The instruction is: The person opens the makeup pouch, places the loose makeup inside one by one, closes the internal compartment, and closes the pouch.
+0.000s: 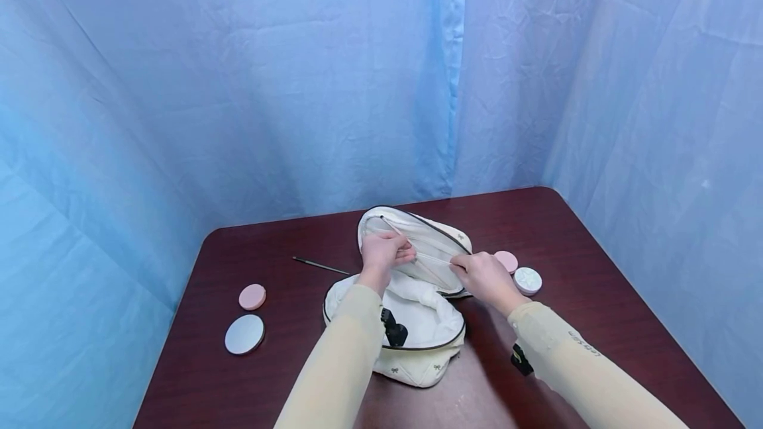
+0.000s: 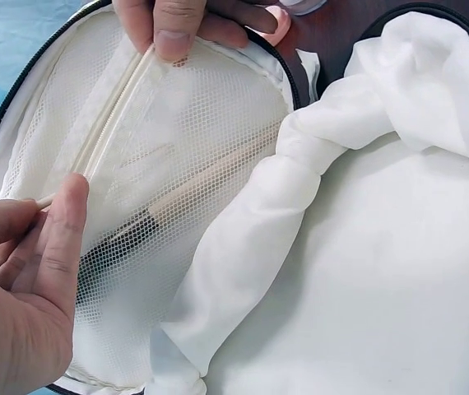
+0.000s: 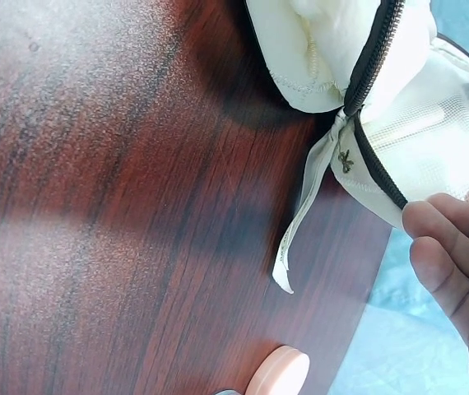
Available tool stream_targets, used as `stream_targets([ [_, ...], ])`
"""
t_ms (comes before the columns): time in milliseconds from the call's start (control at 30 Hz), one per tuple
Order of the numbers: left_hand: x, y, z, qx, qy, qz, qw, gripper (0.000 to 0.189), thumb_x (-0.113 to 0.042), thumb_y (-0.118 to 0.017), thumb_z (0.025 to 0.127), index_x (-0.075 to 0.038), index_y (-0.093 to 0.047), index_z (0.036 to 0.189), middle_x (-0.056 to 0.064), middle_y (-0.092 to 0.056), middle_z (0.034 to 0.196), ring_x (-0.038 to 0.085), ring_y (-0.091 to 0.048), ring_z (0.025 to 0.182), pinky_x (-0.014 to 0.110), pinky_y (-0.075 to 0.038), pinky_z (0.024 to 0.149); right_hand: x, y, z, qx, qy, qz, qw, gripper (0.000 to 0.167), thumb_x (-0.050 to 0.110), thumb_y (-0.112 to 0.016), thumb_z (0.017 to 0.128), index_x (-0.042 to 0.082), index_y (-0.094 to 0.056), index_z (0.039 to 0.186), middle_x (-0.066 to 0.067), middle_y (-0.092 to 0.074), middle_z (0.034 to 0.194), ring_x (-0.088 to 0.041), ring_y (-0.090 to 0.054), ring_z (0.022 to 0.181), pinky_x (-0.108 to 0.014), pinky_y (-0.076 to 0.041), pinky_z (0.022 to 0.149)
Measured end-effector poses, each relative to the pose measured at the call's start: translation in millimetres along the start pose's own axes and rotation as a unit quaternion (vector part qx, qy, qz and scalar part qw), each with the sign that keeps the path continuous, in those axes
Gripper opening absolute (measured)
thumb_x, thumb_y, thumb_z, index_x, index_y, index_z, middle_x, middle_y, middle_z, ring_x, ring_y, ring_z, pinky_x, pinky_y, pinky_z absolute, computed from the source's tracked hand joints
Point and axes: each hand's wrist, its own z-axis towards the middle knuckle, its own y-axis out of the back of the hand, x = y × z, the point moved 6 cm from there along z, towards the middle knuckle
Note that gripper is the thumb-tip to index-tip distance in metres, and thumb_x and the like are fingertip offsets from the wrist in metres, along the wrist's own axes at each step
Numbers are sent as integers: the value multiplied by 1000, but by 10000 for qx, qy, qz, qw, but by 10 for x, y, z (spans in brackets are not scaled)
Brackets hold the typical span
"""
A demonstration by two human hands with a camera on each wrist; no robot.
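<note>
A white cosmetic bag (image 1: 417, 376) stands unzipped on the table, its lid tipped back. Inside the lid is a mesh pocket (image 2: 218, 111) with a white zipper (image 2: 113, 123) across it. Behind the mesh lies a makeup brush (image 2: 210, 177) with a pale handle and dark bristles. My left hand (image 1: 386, 255) pinches the small pull of this zipper between thumb and fingertips. At the zipper's other end, my right hand (image 1: 484, 275) grips the lid's edge, thumb on the mesh side. A white cloth lining (image 2: 259, 214) bunches up along the bag's opening.
On the dark red table (image 1: 280, 382), a pink round case (image 1: 252, 296) and a round silvery disc (image 1: 244, 334) lie left. Right of the bag are another pink case (image 1: 506, 261) and a white star-patterned one (image 1: 528, 281). A thin dark stick (image 1: 322, 265) pokes out behind the bag.
</note>
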Motion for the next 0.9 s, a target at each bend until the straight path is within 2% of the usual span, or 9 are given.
stream_targets([
  [233,18,-16,-3,40,45,441,9990,24,-1,-65,94,15,-69,112,32,-73,100,15,-72,60,30,-63,65,11,9,4,-36,2,-4,10000,11,9,-74,92,14,-70,83,12,-43,57,-7,-39,53,-28,-39,50],
  [367,17,-19,-13,-24,-5,671,9977,22,-1,-66,93,10,-70,112,32,-72,104,15,-72,57,30,-63,64,18,16,0,-75,48,12,10000,11,8,-75,91,14,-69,83,12,-43,57,-7,-39,53,-28,-39,50],
  [567,6,-16,-31,-52,-83,830,9965,19,1,-64,89,7,-72,105,25,-75,90,18,-73,57,30,-62,62,16,14,-1,-60,34,24,10000,12,9,-75,91,14,-69,82,12,-42,57,-7,-39,53,-28,-40,51],
  [667,-8,-22,-47,-17,-97,921,9957,18,0,-65,89,7,-73,104,24,-75,89,23,-75,63,31,-63,63,10,10,-1,-55,31,26,10000,12,9,-75,91,14,-69,82,12,-43,57,-7,-39,53,-28,-40,51],
  [800,-10,-24,-55,-16,-74,1085,9941,19,-2,-66,90,7,-74,105,28,-74,98,31,-77,74,33,-63,67,6,11,4,-86,45,12,10000,12,9,-75,91,14,-69,82,12,-43,57,-7,-39,53,-28,-40,50],
  [900,-2,-26,-31,-44,-91,1184,9929,19,-2,-66,91,7,-75,105,28,-74,99,32,-77,76,33,-63,67,5,15,8,-126,63,3,9999,11,9,-75,91,14,-70,82,12,-44,58,-7,-39,53,-29,-40,50],
])
